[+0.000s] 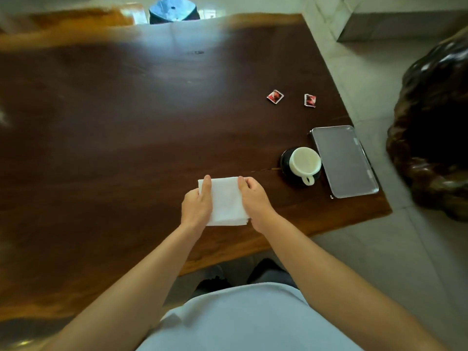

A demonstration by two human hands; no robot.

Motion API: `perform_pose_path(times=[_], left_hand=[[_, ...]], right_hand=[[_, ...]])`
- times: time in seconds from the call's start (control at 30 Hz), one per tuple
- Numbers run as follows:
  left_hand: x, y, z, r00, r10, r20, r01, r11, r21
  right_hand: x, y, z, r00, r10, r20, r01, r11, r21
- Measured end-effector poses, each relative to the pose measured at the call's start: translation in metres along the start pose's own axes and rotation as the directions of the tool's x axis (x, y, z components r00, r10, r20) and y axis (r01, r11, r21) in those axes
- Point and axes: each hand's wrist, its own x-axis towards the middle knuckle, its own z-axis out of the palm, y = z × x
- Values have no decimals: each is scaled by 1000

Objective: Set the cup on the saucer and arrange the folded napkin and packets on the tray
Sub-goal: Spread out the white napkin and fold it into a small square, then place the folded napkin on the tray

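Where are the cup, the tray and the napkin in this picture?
cup (305, 161): head view, on its pale inside.
tray (342, 160): head view, on its bare grey floor.
napkin (226, 198): head view, on the white middle between the hands.

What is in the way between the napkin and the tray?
The white cup on its dark saucer sits between the napkin and the tray, close against the tray's near-left edge. The hands could lift the napkin over or around it.
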Motion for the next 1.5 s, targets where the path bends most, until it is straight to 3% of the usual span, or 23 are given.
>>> perform_pose_path(times=[0.1, 0.2, 0.3, 0.43, 0.53, 0.67, 0.8, 1.0, 1.2, 1.37, 1.5], left_hand=[[-4, 20, 17, 994, 88, -64, -91, 995, -41], [-7, 40, 35, 984, 158, -87, -161, 987, -29], [-6, 58, 52, 979, 194, -67, -196, 980, -27], [-4, 89, 85, 958, 268, -99, -274, 961, -44], [-3, 118, 116, 938, 324, -122, -328, 945, -18], [-4, 167, 163, 875, 438, -206, -419, 899, 128], [-5, 206, 220, 813, 508, -284, -478, 861, 170], [-14, 237, 302, 800, 502, -329, -472, 864, 173], [-20, 243, 345, 790, 495, -363, -479, 867, 138], [-13, 238, 363, 856, 350, -380, -358, 932, 54], [-4, 238, 367, 918, 264, -297, -284, 958, -28]], right_hand=[[-5, -6, -17, 998, -42, -56, 39, 998, -59], [-7, -10, -35, 998, 35, -53, -36, 999, -24], [-3, -14, -58, 990, 29, -141, -30, 1000, -5], [13, -24, -96, 955, -152, -256, 156, 988, -4], [32, -36, -134, 885, -330, -328, 321, 943, -85], [57, -54, -200, 831, -461, -312, 422, 887, -186], [81, -65, -266, 794, -542, -275, 512, 840, -176], [106, -58, -350, 780, -579, -236, 553, 815, -173], [122, -40, -385, 765, -601, -233, 568, 799, -196], [135, -34, -395, 744, -625, -237, 587, 780, -217], [147, -30, -399, 832, -523, -185, 503, 852, -147]])
